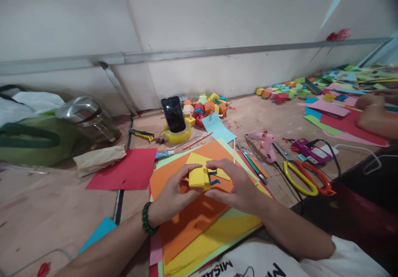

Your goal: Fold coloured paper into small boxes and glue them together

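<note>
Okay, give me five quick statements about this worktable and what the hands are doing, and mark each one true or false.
1. The left hand holds a yellow paper piece, and the right hand is at the piece's other end. True.
2. The green beaded bracelet is on the right arm. False: the bracelet is on the left arm.
3. The phone stands propped at a yellow tape roll. True.
4. The glue gun is blue. False: the glue gun is pink.
5. A red sheet lies to the left of the large orange sheet. True.
</note>
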